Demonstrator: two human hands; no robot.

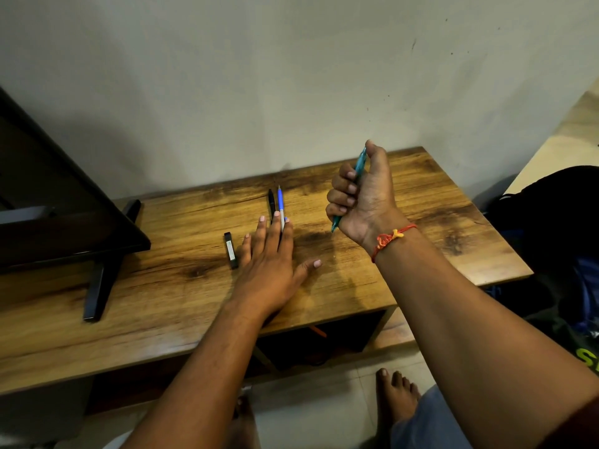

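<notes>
While a small black stick [230,250] lies at the left, we lay our left hand [272,257] flat, fingers straight, on the black pen [271,202] and blue pen [280,200], probably to steady them, and fist our right hand [359,196] round the teal pen [360,163] above the table [421,205].

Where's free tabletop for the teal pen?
Bare wood from the right hand with the teal pen out to the table's right edge; between the stand foot and the black case. Crowded mid-table: black pen, blue pen, case round the left hand.
</notes>
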